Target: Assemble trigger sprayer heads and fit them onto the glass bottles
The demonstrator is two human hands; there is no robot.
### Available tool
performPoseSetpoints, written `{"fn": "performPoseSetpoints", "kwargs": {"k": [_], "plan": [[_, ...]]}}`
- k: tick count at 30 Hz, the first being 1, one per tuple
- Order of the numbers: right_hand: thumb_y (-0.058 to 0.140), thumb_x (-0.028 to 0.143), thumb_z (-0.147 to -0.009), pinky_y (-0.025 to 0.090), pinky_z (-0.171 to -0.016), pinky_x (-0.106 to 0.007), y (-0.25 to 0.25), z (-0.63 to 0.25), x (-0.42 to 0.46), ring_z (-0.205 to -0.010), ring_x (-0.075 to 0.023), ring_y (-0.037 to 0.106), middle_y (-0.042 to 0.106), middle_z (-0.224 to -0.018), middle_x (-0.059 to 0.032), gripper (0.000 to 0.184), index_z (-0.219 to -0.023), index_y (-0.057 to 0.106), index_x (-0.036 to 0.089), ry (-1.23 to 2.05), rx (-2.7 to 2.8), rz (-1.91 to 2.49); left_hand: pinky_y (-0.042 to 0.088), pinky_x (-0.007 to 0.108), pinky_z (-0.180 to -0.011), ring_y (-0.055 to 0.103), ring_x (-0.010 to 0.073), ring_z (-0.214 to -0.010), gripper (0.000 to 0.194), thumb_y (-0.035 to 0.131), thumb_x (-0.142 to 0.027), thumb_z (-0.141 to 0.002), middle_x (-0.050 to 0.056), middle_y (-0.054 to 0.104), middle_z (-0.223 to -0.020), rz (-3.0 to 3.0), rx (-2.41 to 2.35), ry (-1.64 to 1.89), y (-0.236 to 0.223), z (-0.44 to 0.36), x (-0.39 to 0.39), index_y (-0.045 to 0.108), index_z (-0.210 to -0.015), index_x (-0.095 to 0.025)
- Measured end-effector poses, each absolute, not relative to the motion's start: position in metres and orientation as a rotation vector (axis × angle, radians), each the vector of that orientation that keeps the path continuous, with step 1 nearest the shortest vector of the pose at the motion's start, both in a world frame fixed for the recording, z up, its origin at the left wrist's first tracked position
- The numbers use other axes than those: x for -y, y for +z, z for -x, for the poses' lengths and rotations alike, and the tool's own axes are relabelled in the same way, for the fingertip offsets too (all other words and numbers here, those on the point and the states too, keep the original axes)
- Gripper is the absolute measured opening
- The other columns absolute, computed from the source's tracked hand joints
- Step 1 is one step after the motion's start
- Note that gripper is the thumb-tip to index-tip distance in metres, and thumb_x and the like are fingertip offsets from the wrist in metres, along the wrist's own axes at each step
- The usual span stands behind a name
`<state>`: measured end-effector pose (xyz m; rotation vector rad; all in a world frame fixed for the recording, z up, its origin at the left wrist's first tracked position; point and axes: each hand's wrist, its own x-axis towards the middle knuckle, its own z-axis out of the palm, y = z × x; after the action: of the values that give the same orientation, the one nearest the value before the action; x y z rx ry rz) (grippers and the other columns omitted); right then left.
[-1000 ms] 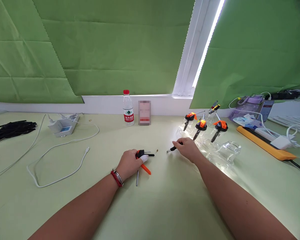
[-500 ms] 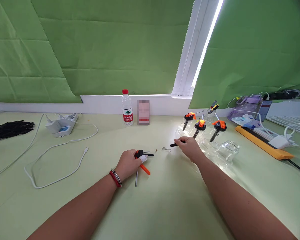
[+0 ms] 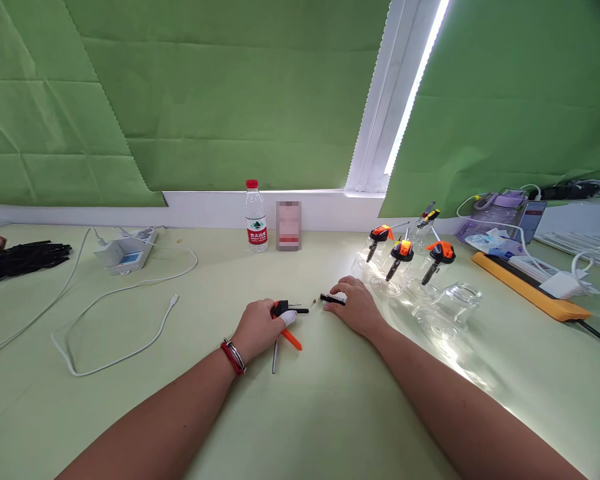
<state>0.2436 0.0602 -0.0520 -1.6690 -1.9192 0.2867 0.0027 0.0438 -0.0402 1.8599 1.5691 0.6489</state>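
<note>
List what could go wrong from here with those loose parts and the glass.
The tiny brown piece lies loose between the hands, so a brush from the right hand might send it rolling.

The spring, right at the fingers beside the black rod, could slip or spring away.

The glass jar stands near the right forearm; a wide sweep might knock it.

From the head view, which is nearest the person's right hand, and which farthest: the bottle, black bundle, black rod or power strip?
From the right hand:
1. Black rod, at its fingertips.
2. Bottle, ahead, leftward.
3. Power strip, farther left.
4. Black bundle, far left.
</note>
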Motion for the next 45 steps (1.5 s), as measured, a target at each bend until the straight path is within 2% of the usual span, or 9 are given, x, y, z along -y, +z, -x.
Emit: {"fn": "performPoseSetpoints", "kwargs": {"k": [3, 10, 14, 17, 21, 25, 33, 38, 45], "plan": [[0.070, 0.033, -0.071, 0.038, -0.091, -0.037, -0.052, -0.244, -0.061, -0.104, -0.0241, 0.049, 0.063, -0.108, -0.0070, 0.032, -0.099, 0.066, 0.019, 0.333, 1.949, 1.629, 0.037, 0.027, -0.054, 0.052, 0.0170, -0.059, 0.037, 0.056, -0.056, -0.072, 0.002, 0.059, -0.066, -1.861, -1.571, 0.656, -0.041, -0.003, -0.044, 0.057, -0.069, -0.018], [0.062, 0.026, -0.075, 0.043, -0.080, -0.033, -0.050, -0.257, -0.063, -0.087, -0.0198, 0.056, 0.067, -0.088, -0.0030, 0.016, -0.088, 0.069, 0.021, 0.449, 1.990, 1.588, 0.038, 0.027, -0.055, 0.053, 0.0171, -0.060, 0.038, 0.057, -0.056, -0.072, 0.003, 0.061, -0.068, -1.855, -1.560, 0.654, -0.041, -0.003, -0.045, 0.059, -0.073, -0.018], [0.064, 0.025, -0.072, 0.046, -0.076, -0.031, -0.051, -0.270, -0.064, -0.082, -0.0182, 0.059, 0.067, -0.092, -0.0015, 0.017, -0.089, 0.070, 0.023, 0.567, 2.001, 1.554, 0.039, 0.026, -0.054, 0.054, 0.0174, -0.061, 0.039, 0.059, -0.056, -0.069, 0.003, 0.062, -0.070, -1.831, -1.563, 0.655, -0.040, -0.003, -0.043, 0.061, -0.075, -0.018], [0.066, 0.025, -0.071, 0.047, -0.081, -0.034, -0.049, -0.270, -0.062, -0.091, -0.0212, 0.059, 0.067, -0.099, -0.0031, 0.019, -0.090, 0.070, 0.024, 0.549, 2.015, 1.515, 0.040, 0.025, -0.054, 0.055, 0.0169, -0.061, 0.034, 0.063, -0.050, -0.067, 0.002, 0.062, -0.070, -1.801, -1.564, 0.661, -0.039, -0.003, -0.042, 0.062, -0.075, -0.017], [0.064, 0.025, -0.077, 0.036, -0.099, -0.044, -0.043, -0.251, -0.048, -0.118, -0.0265, 0.045, 0.057, -0.124, -0.0057, 0.019, -0.094, 0.071, 0.025, 0.241, 2.169, 1.362, 0.041, 0.026, -0.056, 0.057, 0.0177, -0.065, 0.028, 0.062, -0.043, -0.067, 0.004, 0.064, -0.072, -1.782, -1.612, 0.698, -0.038, 0.001, -0.045, 0.062, -0.077, -0.016], [0.057, 0.024, -0.084, 0.026, -0.104, -0.048, -0.043, -0.227, -0.035, -0.128, -0.0285, 0.035, 0.045, -0.140, -0.0027, 0.022, -0.100, 0.071, 0.030, 0.049, 2.426, 1.261, 0.041, 0.026, -0.057, 0.057, 0.0175, -0.066, 0.025, 0.060, -0.039, -0.069, 0.004, 0.064, -0.073, -1.774, -1.636, 0.741, -0.037, 0.002, -0.046, 0.063, -0.078, -0.016], [0.046, 0.030, -0.091, 0.023, -0.105, -0.048, -0.047, -0.213, -0.038, -0.134, -0.0301, 0.029, 0.036, -0.146, -0.0086, 0.027, -0.110, 0.065, 0.026, -0.035, 2.482, 1.421, 0.040, 0.025, -0.055, 0.055, 0.0157, -0.061, 0.021, 0.060, -0.034, -0.068, 0.002, 0.063, -0.070, -1.787, -1.618, 0.743, -0.038, 0.001, -0.043, 0.064, -0.080, -0.017], [0.045, 0.028, -0.091, 0.020, -0.107, -0.046, -0.047, -0.216, -0.039, -0.135, -0.0268, 0.027, 0.036, -0.147, -0.0052, 0.031, -0.117, 0.060, 0.025, -0.013, 2.422, 1.469, 0.039, 0.025, -0.055, 0.055, 0.0155, -0.061, 0.016, 0.059, -0.030, -0.067, 0.001, 0.062, -0.069, -1.801, -1.612, 0.733, -0.037, 0.001, -0.042, 0.064, -0.078, -0.018], [0.031, 0.024, -0.094, 0.010, -0.109, -0.051, -0.050, -0.207, -0.048, -0.137, -0.0255, 0.026, 0.044, -0.142, -0.0015, 0.042, -0.134, 0.044, 0.027, 0.087, 2.483, 1.474, 0.037, 0.024, -0.053, 0.054, 0.0154, -0.061, 0.017, 0.059, -0.028, -0.067, 0.001, 0.062, -0.069, -1.799, -1.610, 0.726, -0.039, 0.000, -0.043, 0.064, -0.079, -0.018]]}}
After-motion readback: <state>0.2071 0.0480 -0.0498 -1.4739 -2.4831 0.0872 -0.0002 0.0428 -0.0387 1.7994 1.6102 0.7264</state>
